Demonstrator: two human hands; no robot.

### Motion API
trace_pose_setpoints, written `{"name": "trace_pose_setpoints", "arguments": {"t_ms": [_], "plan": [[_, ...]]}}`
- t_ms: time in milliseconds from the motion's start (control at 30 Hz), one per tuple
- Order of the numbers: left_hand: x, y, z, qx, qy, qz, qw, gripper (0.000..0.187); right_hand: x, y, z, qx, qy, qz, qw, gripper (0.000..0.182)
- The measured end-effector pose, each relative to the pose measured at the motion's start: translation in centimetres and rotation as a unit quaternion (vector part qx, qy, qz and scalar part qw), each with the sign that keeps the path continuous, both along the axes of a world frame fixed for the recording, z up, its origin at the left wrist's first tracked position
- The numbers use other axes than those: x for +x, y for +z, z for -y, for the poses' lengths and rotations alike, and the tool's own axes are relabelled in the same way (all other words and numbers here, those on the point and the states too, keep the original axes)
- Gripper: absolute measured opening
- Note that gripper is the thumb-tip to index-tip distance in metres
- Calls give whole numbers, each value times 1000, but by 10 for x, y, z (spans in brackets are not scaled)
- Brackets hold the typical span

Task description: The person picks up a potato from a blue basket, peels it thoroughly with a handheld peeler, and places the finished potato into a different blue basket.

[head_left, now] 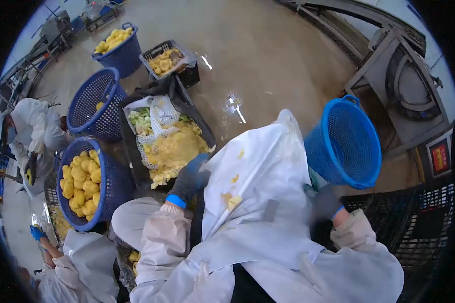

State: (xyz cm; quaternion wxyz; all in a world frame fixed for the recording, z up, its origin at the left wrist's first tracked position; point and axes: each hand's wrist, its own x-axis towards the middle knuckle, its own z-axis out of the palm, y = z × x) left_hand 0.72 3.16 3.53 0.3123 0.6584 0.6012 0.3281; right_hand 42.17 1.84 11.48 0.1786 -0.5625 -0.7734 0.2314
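My left hand (189,178), in a dark grey glove with a blue band at the wrist, is beside the left edge of my white apron (263,171). Its fingers are blurred, so I cannot make out a grip. Close by is a dark-lined crate (129,151) holding yellow scraps (179,146) and green trimmings (140,121). My right hand (326,204), also dark-gloved, is smeared by motion at the apron's right side. Something green (316,179) shows near its fingers. Beyond it a blue mesh basket (376,151) stands tilted. Yellow bits stick to the apron.
On the left are blue baskets of peeled yellow produce (81,184) (115,40), another blue basket (93,123) and a black crate (189,76). Co-workers in white (38,123) (88,257) are there too. Metal machinery (404,86) and black crates (419,217) are on the right.
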Motion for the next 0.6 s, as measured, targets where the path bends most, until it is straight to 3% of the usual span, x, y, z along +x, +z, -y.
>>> {"name": "trace_pose_setpoints", "arguments": {"t_ms": [33, 100, 133, 200, 233, 267, 300, 333, 367, 400, 467, 500, 533, 600], "plan": [[-8, 6, 8, -22, 9, 56, 998, 43, 6, 7, 4, 49, 20, 60, 997, 45], [-17, 26, 24, -67, 25, 172, 983, 42, 30, 17, 5, -95, 113, 194, 970, 34], [-18, 39, 29, -55, 8, 176, 983, 40, 46, 18, 4, -166, 156, 260, 938, 29], [-25, 24, 38, -47, -54, 54, 996, 39, 84, -10, 19, -152, 286, 340, 883, 26], [-26, 15, 42, -42, -84, -6, 996, 38, 82, -11, 30, -227, 325, 379, 836, 28], [-18, 10, 47, -127, -80, -43, 988, 38, 78, -11, 40, -300, 360, 414, 780, 29], [-9, 6, 48, -228, -138, -91, 959, 38, 87, -29, 54, -317, 383, 355, 792, 30], [5, 8, 55, -209, -162, -131, 955, 37, 94, -44, 57, -331, 404, 294, 800, 31], [0, -41, 59, -217, -207, -25, 954, 39, 88, -35, 50, -349, 425, 321, 771, 31], [8, -76, 59, -250, -247, -60, 934, 41, 73, -16, 45, -367, 445, 345, 740, 31], [27, -61, 56, -280, -374, -195, 862, 34, 62, -3, 11, -419, 447, 347, 710, 28], [28, -64, 55, -260, -379, -206, 864, 34, 56, 3, -6, -445, 446, 349, 694, 27], [26, -75, 57, -241, -382, -218, 865, 33, 43, 17, -33, -384, 484, 369, 694, 26], [22, -115, 61, -264, -362, -231, 864, 32, 20, 28, -100, -311, 511, 311, 739, 28]]}}
